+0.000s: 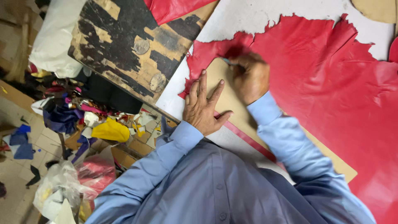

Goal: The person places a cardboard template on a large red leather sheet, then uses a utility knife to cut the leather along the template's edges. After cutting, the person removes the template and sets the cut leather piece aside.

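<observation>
The left hand [203, 105] lies flat, with the fingers spread wide, on a tan cardboard pattern piece [226, 97]. It presses this piece down on a big sheet of red leather with a ragged edge [331, 83]. The right hand [250, 76] is closed around a thin tool with a light blue-grey handle [229, 62]; the tip of the tool is at the upper edge of the cardboard, where it meets the leather. What kind of tool it is, I cannot tell. Both arms wear sleeves of a light blue shirt [215, 186].

The leather covers most of the white worktop [244, 18], and the cardboard lies on its left part, near the person's body. A worn wooden board with black peeling paint [132, 45] lies on the left of the worktop, beside the leather. On the tiled floor [16, 170] on the left there is a heap of coloured leather scraps [91, 122], yellow, blue, purple and white, and next to it a clear plastic bag [62, 182].
</observation>
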